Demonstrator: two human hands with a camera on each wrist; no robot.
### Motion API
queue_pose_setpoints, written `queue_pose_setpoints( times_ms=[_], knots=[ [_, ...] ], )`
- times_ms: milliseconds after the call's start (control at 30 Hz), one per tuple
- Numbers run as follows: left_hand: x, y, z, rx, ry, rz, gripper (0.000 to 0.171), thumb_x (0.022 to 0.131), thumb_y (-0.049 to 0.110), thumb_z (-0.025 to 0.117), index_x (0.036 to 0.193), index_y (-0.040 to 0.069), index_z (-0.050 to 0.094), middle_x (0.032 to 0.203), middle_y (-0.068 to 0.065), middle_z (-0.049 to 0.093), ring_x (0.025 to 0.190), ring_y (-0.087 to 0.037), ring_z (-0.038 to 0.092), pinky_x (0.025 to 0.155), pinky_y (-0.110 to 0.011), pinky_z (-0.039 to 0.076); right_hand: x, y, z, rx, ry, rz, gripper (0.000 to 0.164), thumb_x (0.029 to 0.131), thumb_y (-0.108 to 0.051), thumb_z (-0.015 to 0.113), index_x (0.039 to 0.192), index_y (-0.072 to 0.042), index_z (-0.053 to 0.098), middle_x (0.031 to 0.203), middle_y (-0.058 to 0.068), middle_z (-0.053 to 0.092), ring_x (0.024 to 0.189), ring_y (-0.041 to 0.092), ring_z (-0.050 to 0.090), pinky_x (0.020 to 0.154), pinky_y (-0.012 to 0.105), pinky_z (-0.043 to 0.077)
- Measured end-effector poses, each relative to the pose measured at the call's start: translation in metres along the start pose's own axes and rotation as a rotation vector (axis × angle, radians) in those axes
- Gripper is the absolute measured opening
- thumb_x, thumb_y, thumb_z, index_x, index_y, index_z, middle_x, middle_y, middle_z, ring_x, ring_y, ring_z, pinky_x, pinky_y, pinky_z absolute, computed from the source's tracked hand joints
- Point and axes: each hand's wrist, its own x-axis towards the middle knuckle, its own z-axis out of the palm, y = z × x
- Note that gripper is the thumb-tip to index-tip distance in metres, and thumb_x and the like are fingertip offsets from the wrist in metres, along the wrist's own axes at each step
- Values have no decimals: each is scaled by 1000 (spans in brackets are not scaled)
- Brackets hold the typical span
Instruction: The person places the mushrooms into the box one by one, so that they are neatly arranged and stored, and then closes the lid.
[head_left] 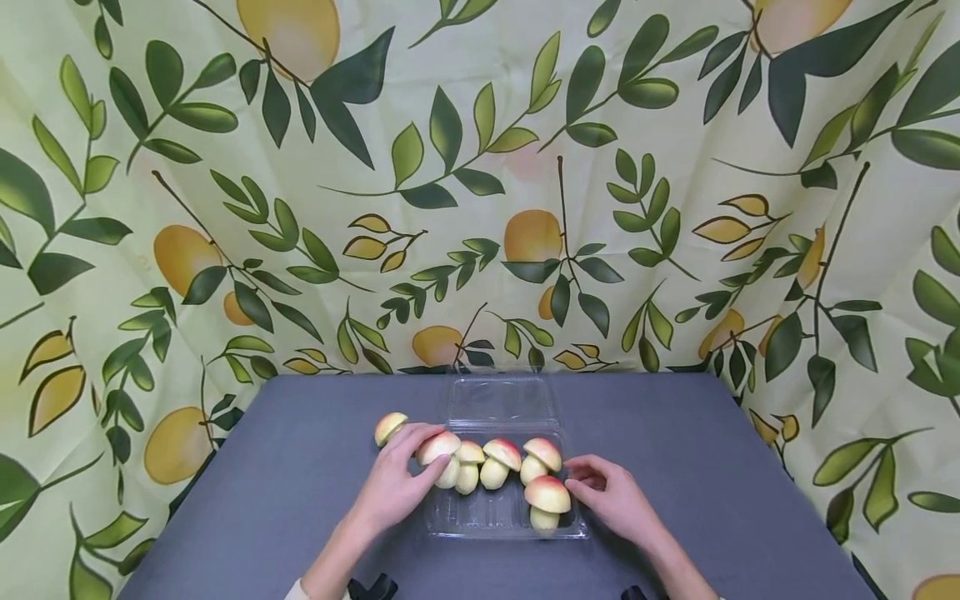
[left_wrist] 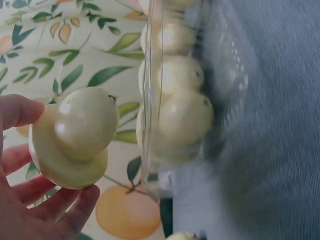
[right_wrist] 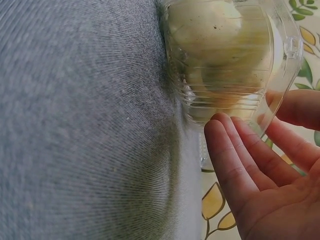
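1 mushroom (head_left: 437,447) is being gripped by the left hand (head_left: 396,485).
It is being held above the left end of a clear tray (head_left: 480,515), whose right side is being touched by extended fingers of the right hand (head_left: 617,500).

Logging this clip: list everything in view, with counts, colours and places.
Table: 1, grey-blue, foreground
Backdrop cloth: 1, cream with green leaves and orange fruit, behind the table
Clamshell container: 1, clear plastic, mid-table
Container lid: 1, clear, open at the back
Boxed toy mushrooms: 4, pale yellow, red-tinged caps, in the container
Held toy mushroom: 1, same colours, in the left hand
Loose toy mushroom: 1, same colours, on the table, leftmost
Cropped dark objects: 2, black, bottom edge
Sleeve: 1, cream, below the left hand
Left hand: 1, bare, container's left side
Right hand: 1, bare, container's right side
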Motion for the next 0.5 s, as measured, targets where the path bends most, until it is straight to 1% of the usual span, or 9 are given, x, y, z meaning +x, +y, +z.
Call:
queue_pose_setpoints(
  times_ms=[133,267,500],
  knots=[
    [1,5,10,-15,-33,24,39,87,20,81,124,16,70,120,6,65,112,-14,62,96,-38,51,0,1,-1,-5,7,0,25,93,-15,75,116,-5,71,99,1,70,88,13,67,79,27,55],
    [-2,9,20,-15,-77,31,38,87,21,80,124,20,70,122,9,65,114,-13,60,97,-39,50,1,2,-1,6,-13,13,26,93,-17,75,117,-5,71,99,2,70,89,14,67,78,27,55],
    [-7,14,39,7,-128,88,35,87,22,78,121,15,71,122,8,65,112,-16,59,94,-39,49,0,1,-2,21,-28,9,27,94,-16,74,117,-4,70,99,3,70,89,14,67,77,27,55]
  ],
)
